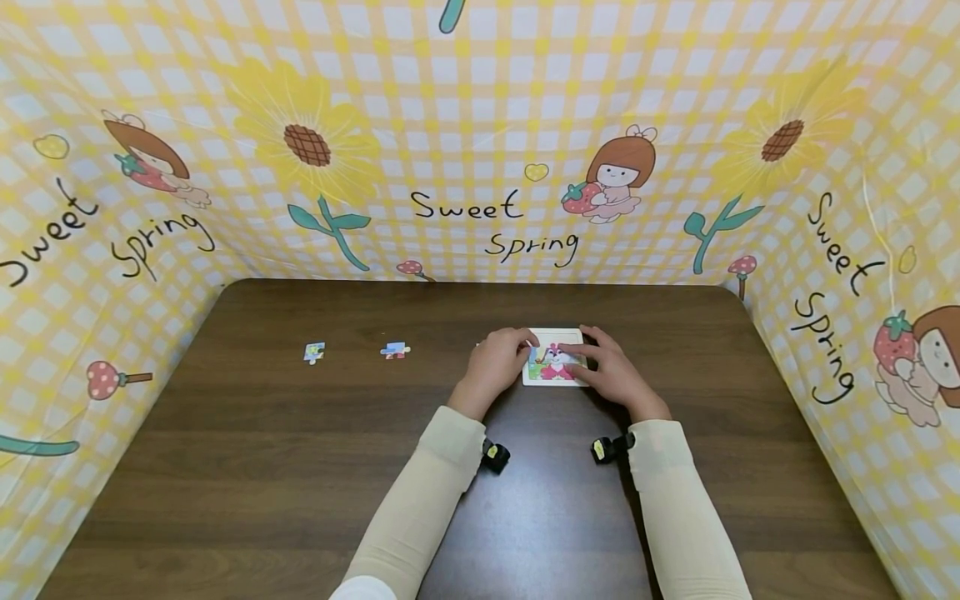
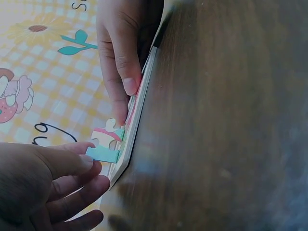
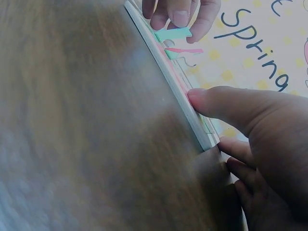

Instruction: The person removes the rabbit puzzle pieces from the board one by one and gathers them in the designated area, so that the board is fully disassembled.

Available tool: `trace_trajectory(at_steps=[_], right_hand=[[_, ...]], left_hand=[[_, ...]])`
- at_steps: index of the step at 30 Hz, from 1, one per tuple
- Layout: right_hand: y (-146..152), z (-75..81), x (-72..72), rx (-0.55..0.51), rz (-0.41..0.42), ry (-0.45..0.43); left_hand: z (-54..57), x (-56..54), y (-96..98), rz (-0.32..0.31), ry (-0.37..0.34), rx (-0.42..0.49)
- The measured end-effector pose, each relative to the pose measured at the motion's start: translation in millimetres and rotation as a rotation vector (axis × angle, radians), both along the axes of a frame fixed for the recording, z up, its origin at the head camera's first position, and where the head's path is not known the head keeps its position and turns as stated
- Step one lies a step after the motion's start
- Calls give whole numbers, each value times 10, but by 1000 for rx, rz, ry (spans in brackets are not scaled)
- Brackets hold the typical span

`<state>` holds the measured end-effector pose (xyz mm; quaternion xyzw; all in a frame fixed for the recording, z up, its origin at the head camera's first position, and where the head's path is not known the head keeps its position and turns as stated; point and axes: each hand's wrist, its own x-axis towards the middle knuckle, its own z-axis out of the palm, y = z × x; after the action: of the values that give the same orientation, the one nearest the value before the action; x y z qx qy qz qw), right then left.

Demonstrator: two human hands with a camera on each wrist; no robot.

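Left hand (image 1: 495,362) pinches a tilted puzzle piece (image 2: 105,154) at the left of the tray (image 1: 553,383) — fitting, apparently; right hand (image 1: 617,371) rests spread; aligning seems needed.

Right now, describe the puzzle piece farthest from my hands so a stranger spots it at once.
Start at the dark brown table and find your left hand at the white-framed puzzle. Farther left, toward the table's left edge, lies a small, partly blue puzzle piece. Unlike the wider loose piece between it and your hand, it is the leftmost of all.
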<state>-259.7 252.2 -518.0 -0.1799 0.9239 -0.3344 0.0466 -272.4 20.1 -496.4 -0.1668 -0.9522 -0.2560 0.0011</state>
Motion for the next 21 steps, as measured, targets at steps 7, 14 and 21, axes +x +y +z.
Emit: trace_trajectory(at_steps=[7,14,21], right_hand=[[6,4,4,-5,8,8],[12,14,7,-8,14,11],[5,-2,1,-3,4,10]], left_hand=[[-12,-8,4,-2,4,19],[-20,-13,10,1,4,93],[-23,2,10,-21,-27,147]])
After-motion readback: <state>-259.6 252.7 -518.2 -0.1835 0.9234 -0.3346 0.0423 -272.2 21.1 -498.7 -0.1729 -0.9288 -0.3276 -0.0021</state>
